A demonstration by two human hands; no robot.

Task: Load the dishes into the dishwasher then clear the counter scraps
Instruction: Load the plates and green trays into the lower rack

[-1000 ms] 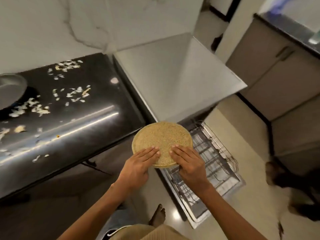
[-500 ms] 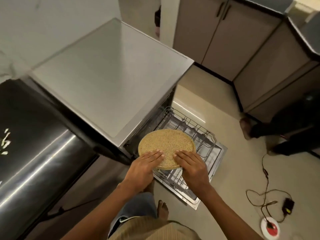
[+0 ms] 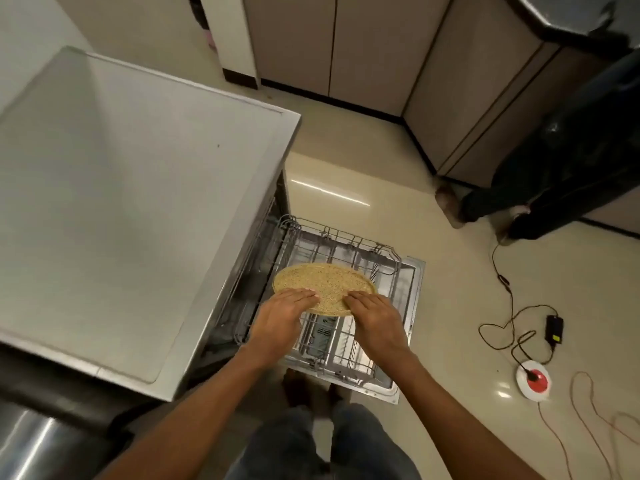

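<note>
I have lowered the plate (image 3: 323,285) closer over the rack (image 3: 341,337) at frame centre. My left hand (image 3: 280,320) and right hand (image 3: 375,322) grip its near rim, fingers flat on top. It looks stiff and light, so I judge this rim hold enough.

Two bare forearms with no sleeves, watch or rings showing, left hand (image 3: 281,318) and right hand (image 3: 375,320) uncovered, short plain fingernails, faded blue-grey denim trousers (image 3: 322,445) on both legs, bare feet (image 3: 304,388) just visible in shadow below
</note>
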